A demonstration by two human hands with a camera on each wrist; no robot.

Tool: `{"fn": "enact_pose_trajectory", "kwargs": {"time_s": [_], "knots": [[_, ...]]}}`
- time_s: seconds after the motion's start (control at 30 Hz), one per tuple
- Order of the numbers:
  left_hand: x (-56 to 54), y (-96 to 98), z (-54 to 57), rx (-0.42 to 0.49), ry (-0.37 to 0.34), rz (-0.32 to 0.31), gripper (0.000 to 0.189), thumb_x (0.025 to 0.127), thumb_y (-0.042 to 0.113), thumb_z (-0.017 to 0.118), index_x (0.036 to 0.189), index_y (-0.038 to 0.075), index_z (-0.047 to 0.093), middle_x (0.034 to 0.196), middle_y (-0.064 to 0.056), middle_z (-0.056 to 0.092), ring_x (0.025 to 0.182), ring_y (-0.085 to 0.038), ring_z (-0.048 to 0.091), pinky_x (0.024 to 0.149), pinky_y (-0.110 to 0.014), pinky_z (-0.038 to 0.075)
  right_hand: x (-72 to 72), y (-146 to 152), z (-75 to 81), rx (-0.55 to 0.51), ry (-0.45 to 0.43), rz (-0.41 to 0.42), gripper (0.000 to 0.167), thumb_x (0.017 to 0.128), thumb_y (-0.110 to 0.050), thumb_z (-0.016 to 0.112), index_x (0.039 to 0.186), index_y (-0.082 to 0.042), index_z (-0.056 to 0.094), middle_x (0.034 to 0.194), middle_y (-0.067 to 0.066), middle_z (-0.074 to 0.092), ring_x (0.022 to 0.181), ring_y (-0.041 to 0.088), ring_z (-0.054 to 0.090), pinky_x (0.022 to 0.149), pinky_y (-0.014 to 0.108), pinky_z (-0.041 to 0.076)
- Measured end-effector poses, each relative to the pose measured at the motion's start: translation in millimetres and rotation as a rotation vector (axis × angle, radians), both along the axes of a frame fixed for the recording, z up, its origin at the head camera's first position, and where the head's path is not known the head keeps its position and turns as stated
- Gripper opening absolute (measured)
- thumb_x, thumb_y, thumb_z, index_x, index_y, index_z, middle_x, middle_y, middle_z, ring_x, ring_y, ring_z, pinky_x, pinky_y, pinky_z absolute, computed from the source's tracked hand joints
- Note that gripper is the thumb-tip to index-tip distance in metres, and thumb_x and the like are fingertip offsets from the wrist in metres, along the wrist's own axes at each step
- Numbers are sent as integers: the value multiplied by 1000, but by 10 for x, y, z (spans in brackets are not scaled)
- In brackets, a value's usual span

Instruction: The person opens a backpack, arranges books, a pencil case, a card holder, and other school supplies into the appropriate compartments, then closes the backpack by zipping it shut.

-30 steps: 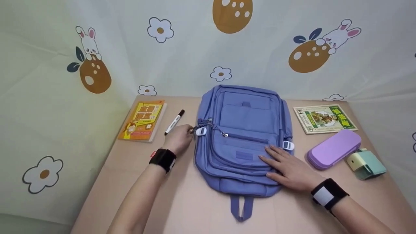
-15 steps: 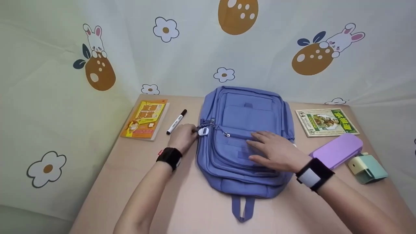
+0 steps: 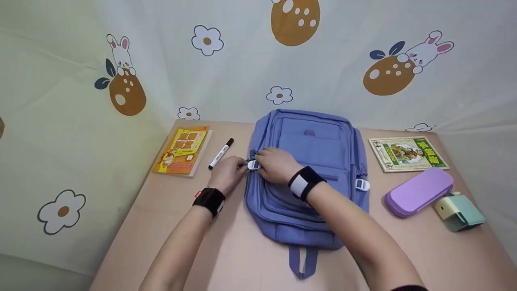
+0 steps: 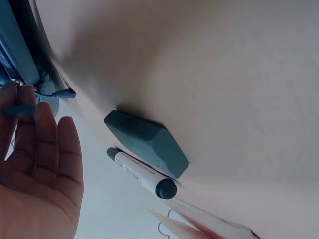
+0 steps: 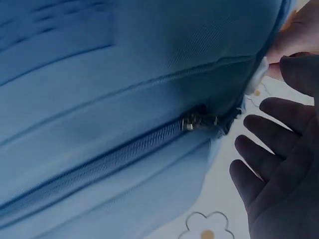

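A blue backpack [image 3: 315, 149] lies on the table with its top loop towards me. At its left side my left hand [image 3: 228, 174] pinches a blue zipper pull [image 4: 20, 110] between thumb and index finger, its other fingers loosely extended. My right hand [image 3: 279, 165] reaches across the bag to the same side, by the white buckle [image 3: 253, 165]; the right wrist view shows its fingers spread and relaxed, nothing seen in them. Another zipper's metal slider [image 5: 192, 122] shows near those fingers. The right fingertips are partly hidden in the head view.
Left of the bag lie a marker [image 3: 221, 153], an orange book [image 3: 181, 151] and a dark green slant-ended block [image 4: 147, 142]. To the right are a green-and-white book [image 3: 408, 154], a purple pencil case [image 3: 419, 192] and a mint-and-cream pencil sharpener [image 3: 460, 212].
My right hand has lifted off the bag's lower right front and moved left across it to the left buckle. The left hand stays at the zipper pull.
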State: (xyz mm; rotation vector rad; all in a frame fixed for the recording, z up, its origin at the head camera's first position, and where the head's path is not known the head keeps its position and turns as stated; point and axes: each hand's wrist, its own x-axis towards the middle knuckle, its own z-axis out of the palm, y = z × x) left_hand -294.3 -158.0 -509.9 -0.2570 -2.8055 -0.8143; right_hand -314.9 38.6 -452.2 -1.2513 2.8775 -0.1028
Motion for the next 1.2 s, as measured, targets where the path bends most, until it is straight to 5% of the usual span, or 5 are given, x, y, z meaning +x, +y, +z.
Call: {"fn": "enact_pose_trajectory", "kwargs": {"time_s": [0.2,0.53,1.0,1.2], "knots": [[37,15,-13,-14,-38,4,11,95,21,72,97,14,80,95,0,75,87,-20,68,80,-41,53,-86,-135,-129,-17,4,-51,31,100,-31,66,121,-8,72,132,13,64,123,34,57,103,50,48],[118,-43,15,-47,-45,-22,9,95,22,74,97,18,81,95,3,75,87,-18,69,79,-40,54,-120,-138,-190,-64,-30,-113,24,104,-22,57,113,0,63,119,18,64,114,34,60,99,47,50],[509,-78,83,-180,-16,-117,9,94,19,73,96,20,82,91,4,75,85,-20,71,71,-42,56,-103,-182,-221,-38,46,-118,29,101,-25,64,116,-1,69,125,17,65,122,35,58,104,49,47],[571,-95,64,-178,6,-109,8,94,20,73,96,19,81,91,4,74,85,-19,70,72,-41,56,-76,-149,-213,-51,38,-71,29,102,-25,62,119,-2,69,132,17,63,130,36,53,111,49,41]]}}
